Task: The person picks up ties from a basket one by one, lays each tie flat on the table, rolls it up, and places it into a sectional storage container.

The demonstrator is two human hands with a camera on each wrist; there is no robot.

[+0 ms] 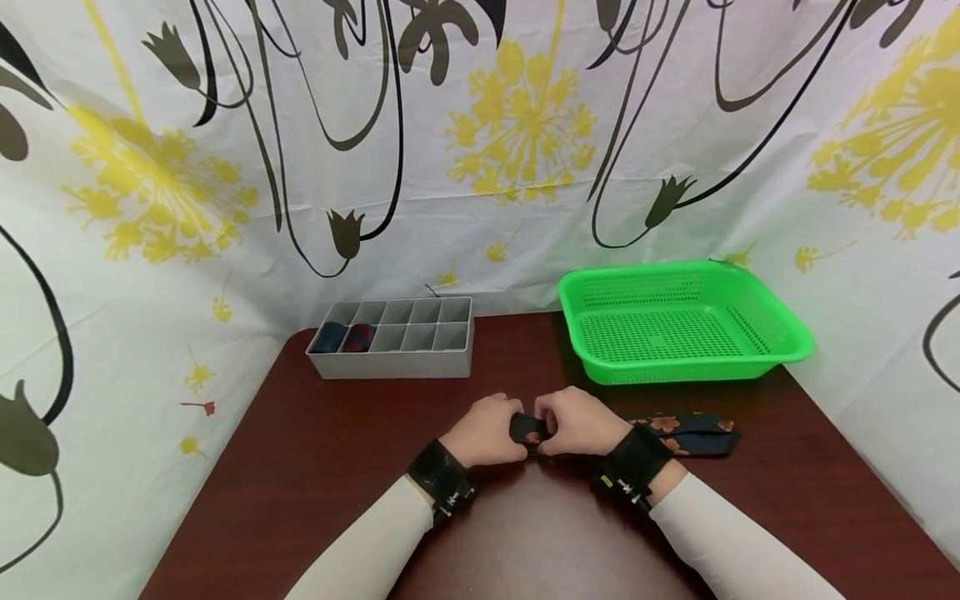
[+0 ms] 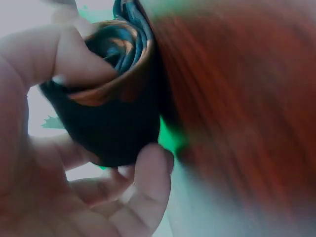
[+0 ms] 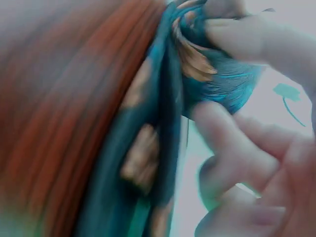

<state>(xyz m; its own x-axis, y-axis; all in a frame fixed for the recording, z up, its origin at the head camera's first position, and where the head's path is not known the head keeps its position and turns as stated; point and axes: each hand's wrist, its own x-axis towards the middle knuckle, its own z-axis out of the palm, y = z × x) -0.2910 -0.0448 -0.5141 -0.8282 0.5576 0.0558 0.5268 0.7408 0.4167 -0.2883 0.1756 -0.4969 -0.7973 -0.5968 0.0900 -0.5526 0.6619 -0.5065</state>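
Note:
A dark necktie with orange flowers is partly wound into a roll [image 1: 528, 428] between my two hands, above the table. My left hand [image 1: 489, 429] grips the roll at its two ends, one digit pressing into the coiled end in the left wrist view. From the other side my right hand [image 1: 579, 422] holds the same roll [image 3: 219, 81] by its ends. The flat tail of the tie [image 1: 693, 435] runs out to the right under the right wrist and lies on the table in folded layers. Both wrist views are somewhat blurred.
A grey divided box [image 1: 397, 364] stands at the back left, with a dark blue roll [image 1: 329, 337] and a red-and-navy roll [image 1: 360, 337] in two front compartments. At the back right sits a green plastic basket [image 1: 686, 372]. Patterned cloth hangs behind the brown table [image 1: 300, 500].

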